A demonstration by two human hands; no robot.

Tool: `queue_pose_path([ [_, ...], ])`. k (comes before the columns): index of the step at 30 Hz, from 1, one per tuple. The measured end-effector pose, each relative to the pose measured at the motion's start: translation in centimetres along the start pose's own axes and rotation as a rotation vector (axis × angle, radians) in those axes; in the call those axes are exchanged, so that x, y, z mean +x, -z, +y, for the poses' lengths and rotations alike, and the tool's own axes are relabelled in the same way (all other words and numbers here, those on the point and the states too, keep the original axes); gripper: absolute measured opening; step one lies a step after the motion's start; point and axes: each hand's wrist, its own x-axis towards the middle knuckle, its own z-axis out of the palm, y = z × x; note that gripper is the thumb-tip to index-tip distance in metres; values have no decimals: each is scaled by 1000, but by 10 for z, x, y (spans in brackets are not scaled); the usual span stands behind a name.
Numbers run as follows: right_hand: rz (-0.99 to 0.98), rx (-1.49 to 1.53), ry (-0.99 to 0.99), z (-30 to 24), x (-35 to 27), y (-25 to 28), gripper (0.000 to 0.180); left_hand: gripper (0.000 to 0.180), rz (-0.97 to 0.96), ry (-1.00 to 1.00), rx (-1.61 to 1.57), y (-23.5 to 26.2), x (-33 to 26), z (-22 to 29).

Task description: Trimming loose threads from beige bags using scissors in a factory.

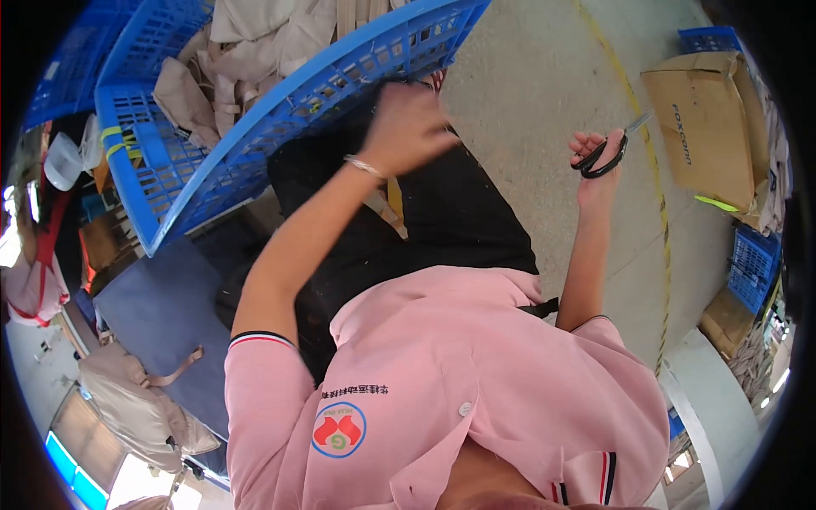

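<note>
My right hand (pixel 600 153) is closed round the black handles of a pair of scissors (pixel 604 163), held out over the floor on the right. The metal blades point up and right, away from me. My left hand (pixel 410 127) hangs above my lap, close to the near rim of a large blue plastic crate (pixel 280 106). It is smeared by motion, and its fingers do not show well enough to tell whether they hold anything. In the crate lies a heap of beige fabric pieces (pixel 263 30), several with straps.
A blue-grey padded surface (pixel 161 293) lies on the left, with a beige bag (pixel 136 399) beside it. At the right, past a yellow floor line (pixel 650 166), stand a cardboard box (pixel 705 127) and another blue crate (pixel 752 268).
</note>
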Motion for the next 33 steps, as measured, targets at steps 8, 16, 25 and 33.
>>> queue_pose_path([
  [8,-112,95,-48,14,19,-30,62,55,560,938,-140,-58,-61,-61],
  [16,-89,6,58,-20,9,-64,56,45,-704,-211,-1032,-46,21,126],
  [25,-354,-173,12,14,-28,-111,46,24,-103,169,-439,65,-26,-7],
  [33,-389,-224,174,85,-37,-138,26,27,412,700,-500,159,-36,-207],
])
